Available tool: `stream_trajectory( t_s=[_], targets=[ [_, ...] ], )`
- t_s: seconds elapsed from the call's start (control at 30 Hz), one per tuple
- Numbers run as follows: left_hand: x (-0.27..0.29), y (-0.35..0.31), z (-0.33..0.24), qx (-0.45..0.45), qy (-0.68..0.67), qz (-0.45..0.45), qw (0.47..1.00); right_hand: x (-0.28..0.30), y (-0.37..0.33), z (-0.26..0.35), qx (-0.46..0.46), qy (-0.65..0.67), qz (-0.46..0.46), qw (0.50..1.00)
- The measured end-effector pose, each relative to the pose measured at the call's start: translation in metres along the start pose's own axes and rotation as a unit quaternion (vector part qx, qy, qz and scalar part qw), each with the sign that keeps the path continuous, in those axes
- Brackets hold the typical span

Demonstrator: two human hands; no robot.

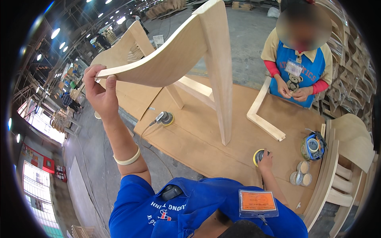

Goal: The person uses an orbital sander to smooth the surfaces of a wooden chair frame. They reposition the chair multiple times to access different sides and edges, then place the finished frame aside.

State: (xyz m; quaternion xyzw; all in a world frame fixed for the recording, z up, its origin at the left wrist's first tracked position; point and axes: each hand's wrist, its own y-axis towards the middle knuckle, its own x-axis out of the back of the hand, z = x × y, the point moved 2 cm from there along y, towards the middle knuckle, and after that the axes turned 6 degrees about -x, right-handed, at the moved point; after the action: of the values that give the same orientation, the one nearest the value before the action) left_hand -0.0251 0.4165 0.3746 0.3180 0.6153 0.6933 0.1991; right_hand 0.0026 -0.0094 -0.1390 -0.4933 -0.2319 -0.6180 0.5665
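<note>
My left hand (101, 89) pinches the end of a curved pale wooden chair backrest (170, 65), thumb on one side and fingers on the other. The backrest joins a wide wooden leg (220, 83) of the chair frame, which stands on the cardboard-covered table (190, 146). Low on the right, my right hand (266, 160) is closed around a round sander with a yellow pad (256, 157). It rests on or just above the cardboard; I cannot tell which. A second sander (166, 118), with a cord, sits on the table's left part.
An L-shaped wooden piece (264, 119) lies before a co-worker (297, 71) across the table. To the right are a blue-rimmed container (313, 145), several sanding discs (303, 167) and stacked chair parts (345, 184). Another chair frame (119, 47) stands behind. A cord (158, 156) trails toward me.
</note>
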Motion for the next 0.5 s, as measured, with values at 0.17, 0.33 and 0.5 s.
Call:
stream_trajectory(
  t_s=[0.17,0.33,0.5],
  targets=[
    [-0.003,0.002,0.0,-0.01,0.021,0.002,1.0,0.026,0.006,0.041,0.098,0.017,-0.019,0.995],
    [0.001,-0.002,-0.007,0.002,0.016,0.0,1.0,0.082,0.003,0.133,0.322,0.232,-0.051,0.916],
    [0.001,-0.004,-0.009,0.008,0.028,-0.007,1.0,0.164,-0.032,0.242,0.412,0.354,-0.097,0.834]
  ],
)
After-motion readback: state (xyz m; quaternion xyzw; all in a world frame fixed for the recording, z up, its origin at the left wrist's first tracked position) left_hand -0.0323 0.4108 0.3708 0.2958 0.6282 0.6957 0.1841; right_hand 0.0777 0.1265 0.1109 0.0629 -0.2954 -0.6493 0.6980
